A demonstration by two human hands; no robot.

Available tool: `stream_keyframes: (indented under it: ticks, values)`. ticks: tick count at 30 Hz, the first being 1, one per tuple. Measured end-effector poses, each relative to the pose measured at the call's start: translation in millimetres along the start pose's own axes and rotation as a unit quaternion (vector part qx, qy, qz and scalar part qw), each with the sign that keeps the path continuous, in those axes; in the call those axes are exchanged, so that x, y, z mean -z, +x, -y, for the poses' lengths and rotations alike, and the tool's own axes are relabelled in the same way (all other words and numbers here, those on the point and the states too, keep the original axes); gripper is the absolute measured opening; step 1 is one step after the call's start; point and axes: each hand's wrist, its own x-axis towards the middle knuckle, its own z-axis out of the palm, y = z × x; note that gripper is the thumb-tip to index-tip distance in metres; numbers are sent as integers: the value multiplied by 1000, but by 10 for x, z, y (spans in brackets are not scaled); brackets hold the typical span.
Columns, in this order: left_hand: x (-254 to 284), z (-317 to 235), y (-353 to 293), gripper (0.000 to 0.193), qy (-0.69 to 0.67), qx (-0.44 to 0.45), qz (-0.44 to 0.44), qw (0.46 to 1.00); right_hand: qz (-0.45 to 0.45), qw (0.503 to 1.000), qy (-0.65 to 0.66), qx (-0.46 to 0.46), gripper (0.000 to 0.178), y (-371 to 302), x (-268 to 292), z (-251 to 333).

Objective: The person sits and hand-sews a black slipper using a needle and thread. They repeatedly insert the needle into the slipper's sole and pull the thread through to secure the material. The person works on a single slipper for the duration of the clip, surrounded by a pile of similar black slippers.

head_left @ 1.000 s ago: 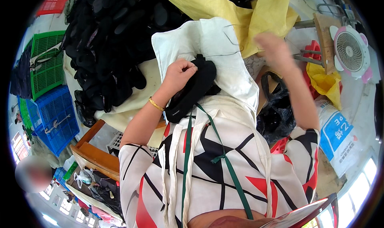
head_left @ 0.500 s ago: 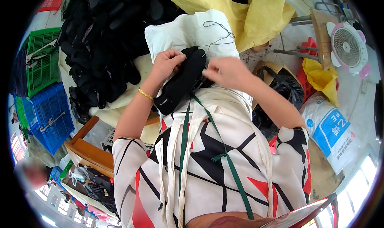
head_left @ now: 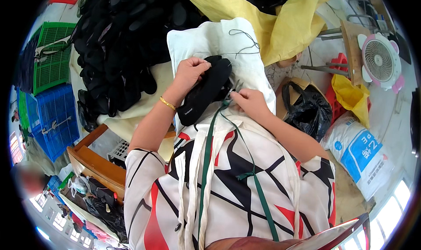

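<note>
My left hand (head_left: 191,73) pinches the toe end of a black cloth slipper (head_left: 205,92), which lies slantwise across my lap with small pale print near its lower end. In my right hand (head_left: 252,101) is a pair of small metal thread snips (head_left: 236,86), pointing up beside the slipper. A green ribbon (head_left: 213,122) runs up my front to where the right hand holds the snips. Beneath the slipper a white cloth (head_left: 188,41) is spread, and a loose dark thread (head_left: 250,43) curls over its far part.
A big heap of black slippers (head_left: 114,43) lies at the far left, by a yellow sheet (head_left: 280,35). Blue (head_left: 52,122) and green crates (head_left: 55,59) stand left. On the right are a black plastic bag (head_left: 309,107), a white sack (head_left: 359,153) and a fan (head_left: 380,57).
My right hand has come down from the slipper's edge and now shows the snips, with the green ribbon drawn up to it. The left hand keeps its grip.
</note>
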Motion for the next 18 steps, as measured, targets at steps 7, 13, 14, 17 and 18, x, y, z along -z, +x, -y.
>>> stream_keyframes:
  ticks: [7, 13, 14, 17, 18]
  values:
    - [-66, 30, -9, 12, -40, 6, 0, 999, -61, 968, -34, 239, 18, 101, 161, 476]
    - [-55, 30, 36, 11, -40, 31, -2, 999, -25, 882, -396, 253, 27, 428, 187, 828]
    - [-53, 19, 40, 11, -42, 36, -2, 998, -22, 868, -434, 239, 27, 467, 182, 849]
    - [-53, 1, 52, 11, -47, 46, 0, 998, -62, 854, -427, 290, 26, 548, 166, 821]
    - [-50, 3, 62, 11, -49, 46, 1, 998, -64, 850, -433, 292, 26, 579, 161, 812]
